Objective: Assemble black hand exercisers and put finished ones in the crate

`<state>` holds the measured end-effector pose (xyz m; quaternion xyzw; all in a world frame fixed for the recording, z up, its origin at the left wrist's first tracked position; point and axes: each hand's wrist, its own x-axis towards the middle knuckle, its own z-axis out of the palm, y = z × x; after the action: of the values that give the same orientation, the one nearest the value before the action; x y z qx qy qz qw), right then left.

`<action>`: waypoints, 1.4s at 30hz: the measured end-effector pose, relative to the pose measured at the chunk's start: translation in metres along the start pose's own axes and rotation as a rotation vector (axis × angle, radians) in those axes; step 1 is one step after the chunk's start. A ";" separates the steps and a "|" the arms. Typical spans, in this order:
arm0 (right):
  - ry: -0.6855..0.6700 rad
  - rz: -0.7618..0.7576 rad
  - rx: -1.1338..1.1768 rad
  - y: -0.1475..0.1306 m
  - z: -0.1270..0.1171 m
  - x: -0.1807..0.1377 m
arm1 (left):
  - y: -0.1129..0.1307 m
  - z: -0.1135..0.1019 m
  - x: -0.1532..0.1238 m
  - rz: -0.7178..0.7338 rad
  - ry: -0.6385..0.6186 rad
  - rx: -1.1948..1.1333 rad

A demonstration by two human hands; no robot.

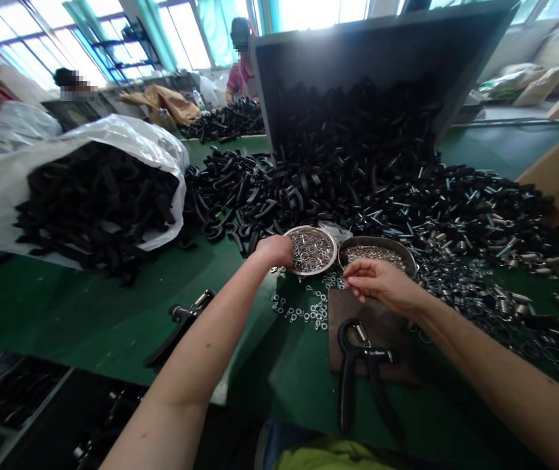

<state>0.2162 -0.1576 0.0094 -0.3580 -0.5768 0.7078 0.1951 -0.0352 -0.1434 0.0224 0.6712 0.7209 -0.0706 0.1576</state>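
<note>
My left hand (275,250) is at the left rim of a round metal bowl (334,253) full of small metal parts. Its fingers are curled in and mostly hidden, so what they hold cannot be made out. In front of a second metal bowl (413,262), also filled with small metal pieces, my right hand (379,282) has its thumb and fingertips pinched together. Anything between them is too small to name. Below it, a black hand grip strengthener (347,385) with a coil spring lies partly on a brown board (335,326). Small metal eyelets (319,310) lie scattered between my hands.
Another grip strengthener (176,329) lies beside my left forearm. A grey bin (267,98) spills black handles (303,189) across the green table (127,313). A white sack (171,147) of black parts stands left, springs (507,303) lie right, and people are at the back.
</note>
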 end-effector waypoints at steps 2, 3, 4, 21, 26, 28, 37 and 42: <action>0.024 0.032 0.037 0.005 -0.003 -0.011 | 0.002 -0.003 0.003 0.023 -0.040 0.012; 0.029 0.044 0.050 0.008 -0.004 -0.016 | 0.003 -0.003 0.004 0.036 -0.054 0.013; 0.033 0.051 0.058 0.010 -0.005 -0.021 | 0.003 -0.003 0.004 0.050 -0.063 0.011; 0.149 -0.084 -0.479 0.018 -0.016 -0.016 | -0.011 0.013 -0.003 0.179 0.055 -0.098; 0.285 -0.301 -0.855 -0.006 -0.011 0.039 | -0.001 0.015 0.004 0.183 0.021 0.006; 0.312 -0.342 -0.966 -0.012 -0.011 0.059 | 0.002 0.014 0.006 0.218 0.011 0.045; 0.248 -0.271 -1.309 -0.023 -0.009 0.124 | 0.010 0.005 0.006 0.342 -0.021 0.121; 0.249 -0.270 -1.517 -0.029 0.003 0.146 | 0.009 0.008 0.004 0.359 -0.013 0.021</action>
<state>0.1128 -0.0519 -0.0040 -0.3970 -0.9156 0.0448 0.0449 -0.0255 -0.1413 0.0145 0.7902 0.5877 -0.0530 0.1653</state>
